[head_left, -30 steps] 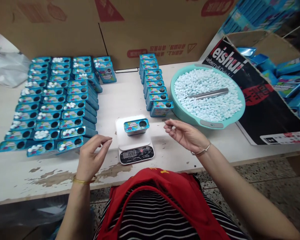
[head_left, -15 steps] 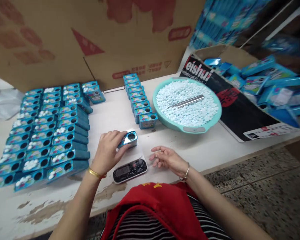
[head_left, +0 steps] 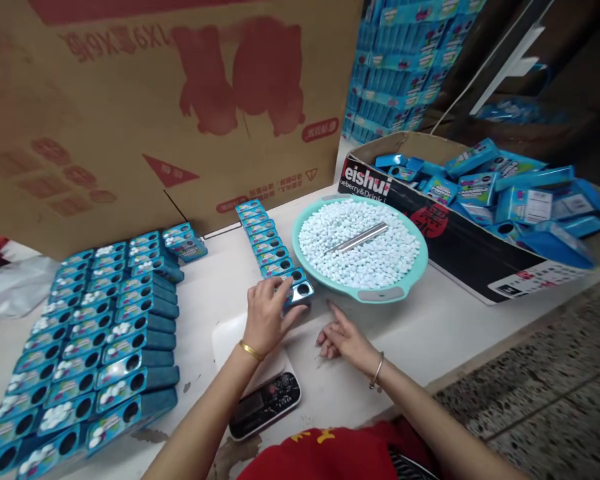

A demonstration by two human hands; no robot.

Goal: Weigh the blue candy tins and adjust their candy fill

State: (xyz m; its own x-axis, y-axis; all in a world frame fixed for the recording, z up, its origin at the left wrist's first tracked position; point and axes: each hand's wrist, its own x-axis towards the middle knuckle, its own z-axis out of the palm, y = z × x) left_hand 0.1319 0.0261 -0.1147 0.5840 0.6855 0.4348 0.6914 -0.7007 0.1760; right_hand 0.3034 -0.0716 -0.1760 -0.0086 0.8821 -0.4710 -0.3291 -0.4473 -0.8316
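My left hand (head_left: 269, 315) has its thumb and fingers around a small blue candy box (head_left: 301, 291) with a round dark opening on top. That box stands at the near end of a row of similar blue boxes (head_left: 269, 245). My right hand (head_left: 347, 343) hovers over the table with nothing in it, index finger stretched out and the others loosely curled. Just beyond it, a mint-green bowl (head_left: 380, 295) is full of pale candies (head_left: 340, 267), and a metal scoop-like strip (head_left: 359, 238) lies on them. Below my left wrist lies a digital scale (head_left: 265, 403), its white platform partly hidden by my arm.
Several rows of blue boxes (head_left: 100, 353), many with candies on top, cover the left of the table. A large cardboard carton (head_left: 145, 120) stands behind. To the right, an open box (head_left: 430, 233) holds many blue boxes, with wrapped stacks (head_left: 395, 73) beyond.
My left hand has moved the candy box from the scale forward and right to the row's near end. My right index finger has straightened. The view has tilted up.
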